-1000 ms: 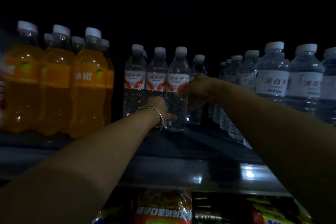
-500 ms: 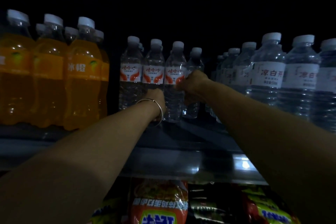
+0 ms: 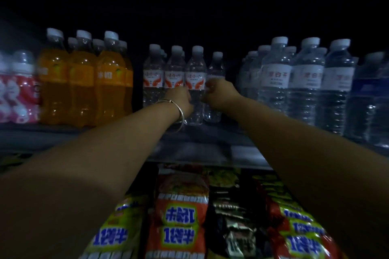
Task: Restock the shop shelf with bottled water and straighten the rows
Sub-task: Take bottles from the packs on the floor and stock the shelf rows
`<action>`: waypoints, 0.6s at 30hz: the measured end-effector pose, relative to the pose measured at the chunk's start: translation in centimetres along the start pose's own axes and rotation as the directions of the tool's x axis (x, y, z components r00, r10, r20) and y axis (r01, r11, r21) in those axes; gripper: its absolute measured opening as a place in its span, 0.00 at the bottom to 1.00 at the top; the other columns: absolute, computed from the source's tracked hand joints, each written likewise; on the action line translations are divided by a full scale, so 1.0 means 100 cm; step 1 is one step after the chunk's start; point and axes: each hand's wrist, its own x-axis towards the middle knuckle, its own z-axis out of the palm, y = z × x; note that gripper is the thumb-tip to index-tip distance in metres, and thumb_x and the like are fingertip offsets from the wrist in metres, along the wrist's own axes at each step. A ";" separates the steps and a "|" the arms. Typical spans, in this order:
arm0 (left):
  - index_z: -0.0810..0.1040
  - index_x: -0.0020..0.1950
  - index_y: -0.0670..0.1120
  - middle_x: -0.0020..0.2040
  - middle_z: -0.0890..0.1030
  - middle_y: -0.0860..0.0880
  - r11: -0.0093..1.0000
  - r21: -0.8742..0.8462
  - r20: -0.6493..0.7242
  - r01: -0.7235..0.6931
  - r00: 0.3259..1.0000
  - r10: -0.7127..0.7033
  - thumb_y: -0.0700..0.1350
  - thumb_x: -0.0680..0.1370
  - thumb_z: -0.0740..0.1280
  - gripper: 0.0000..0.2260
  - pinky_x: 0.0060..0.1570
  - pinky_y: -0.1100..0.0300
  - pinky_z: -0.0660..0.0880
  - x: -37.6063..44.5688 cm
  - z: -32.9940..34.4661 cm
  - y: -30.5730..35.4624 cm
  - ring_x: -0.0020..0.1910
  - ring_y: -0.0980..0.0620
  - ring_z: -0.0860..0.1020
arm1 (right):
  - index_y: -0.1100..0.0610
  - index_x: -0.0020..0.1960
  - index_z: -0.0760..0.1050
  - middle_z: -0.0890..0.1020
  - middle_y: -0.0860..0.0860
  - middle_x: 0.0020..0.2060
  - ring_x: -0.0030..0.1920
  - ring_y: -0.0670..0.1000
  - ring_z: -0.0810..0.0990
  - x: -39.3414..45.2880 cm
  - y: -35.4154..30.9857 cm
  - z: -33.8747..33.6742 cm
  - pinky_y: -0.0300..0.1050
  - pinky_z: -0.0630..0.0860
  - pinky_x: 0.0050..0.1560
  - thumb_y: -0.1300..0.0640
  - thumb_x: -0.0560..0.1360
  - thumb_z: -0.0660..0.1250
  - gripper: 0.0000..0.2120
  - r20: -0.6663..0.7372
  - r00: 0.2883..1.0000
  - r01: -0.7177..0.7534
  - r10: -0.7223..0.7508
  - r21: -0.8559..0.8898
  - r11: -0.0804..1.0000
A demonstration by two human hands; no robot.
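Both arms reach deep into the dim shelf [image 3: 202, 153], and the small water bottle [image 3: 195, 82] with the orange-and-white label stands upright in the front row, third of its group, pinched between the two hands. The left hand [image 3: 181, 101] has its grip curled against the bottle's left side; the right hand [image 3: 219, 95] is closed at its right, beside the bottle behind [image 3: 215, 82] — how fully either grip wraps it I cannot tell in this light. The risk is a domino: these bottles are light, tall and touching, so a sideways shove could tip the neighbours [image 3: 164, 78] into the orange drinks [image 3: 84, 82]. The loose bracelet [image 3: 179, 111] might also snag a label on withdrawal.
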 end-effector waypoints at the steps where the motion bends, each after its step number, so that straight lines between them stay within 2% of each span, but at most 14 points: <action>1: 0.76 0.57 0.39 0.58 0.78 0.42 1.000 -0.019 -0.018 -0.010 1.000 0.010 0.37 0.76 0.66 0.11 0.53 0.60 0.71 -0.012 -0.002 0.006 0.57 0.45 0.76 | 0.61 0.62 0.73 0.79 0.57 0.57 0.54 0.53 0.78 -0.012 0.001 -0.005 0.41 0.75 0.55 0.62 0.76 0.65 0.15 -0.004 0.999 0.042 -0.042 0.001 0.999; 5: 0.76 0.56 0.42 0.57 0.78 0.43 0.998 -0.053 -0.042 -0.029 0.999 0.027 0.36 0.75 0.65 0.10 0.52 0.59 0.71 -0.078 -0.001 0.029 0.56 0.45 0.76 | 0.60 0.65 0.71 0.80 0.56 0.55 0.56 0.53 0.78 -0.089 0.014 -0.025 0.43 0.75 0.58 0.64 0.75 0.67 0.19 -0.011 0.982 0.187 -0.187 -0.006 0.982; 8: 0.74 0.55 0.41 0.56 0.77 0.42 0.998 -0.038 0.006 -0.045 0.999 0.045 0.35 0.73 0.66 0.11 0.51 0.58 0.71 -0.123 0.015 0.037 0.55 0.44 0.75 | 0.59 0.67 0.69 0.80 0.55 0.56 0.57 0.54 0.78 -0.153 0.032 -0.033 0.45 0.75 0.57 0.60 0.73 0.69 0.23 0.037 0.972 0.234 -0.232 -0.116 0.965; 11: 0.73 0.56 0.41 0.58 0.75 0.40 0.999 -0.015 0.071 -0.034 0.997 0.035 0.35 0.71 0.68 0.14 0.52 0.60 0.70 -0.171 0.046 0.040 0.56 0.43 0.75 | 0.58 0.66 0.70 0.81 0.57 0.56 0.57 0.58 0.78 -0.214 0.059 -0.026 0.51 0.75 0.56 0.58 0.71 0.71 0.25 0.126 0.972 0.220 -0.199 -0.184 0.958; 14: 0.74 0.58 0.41 0.60 0.72 0.40 1.000 0.018 0.126 -0.014 0.992 0.012 0.36 0.71 0.68 0.15 0.54 0.63 0.66 -0.221 0.088 0.036 0.57 0.42 0.74 | 0.58 0.65 0.68 0.80 0.59 0.55 0.56 0.62 0.78 -0.268 0.092 -0.004 0.51 0.74 0.52 0.54 0.71 0.71 0.25 0.224 0.967 0.192 -0.123 -0.316 0.929; 16: 0.74 0.57 0.41 0.60 0.72 0.40 1.000 0.029 0.175 -0.009 0.985 0.004 0.35 0.71 0.67 0.15 0.56 0.59 0.68 -0.248 0.118 0.026 0.57 0.41 0.74 | 0.59 0.64 0.66 0.79 0.60 0.55 0.55 0.63 0.77 -0.295 0.115 0.014 0.50 0.72 0.48 0.53 0.72 0.70 0.25 0.272 0.958 0.194 -0.088 -0.397 0.897; 18: 0.74 0.56 0.41 0.59 0.72 0.39 0.999 0.010 0.247 0.031 0.968 -0.033 0.35 0.71 0.66 0.15 0.53 0.56 0.72 -0.278 0.154 0.010 0.54 0.41 0.74 | 0.60 0.66 0.64 0.79 0.60 0.56 0.56 0.62 0.77 -0.321 0.140 0.039 0.50 0.72 0.49 0.54 0.71 0.70 0.28 0.333 0.941 0.199 -0.053 -0.422 0.884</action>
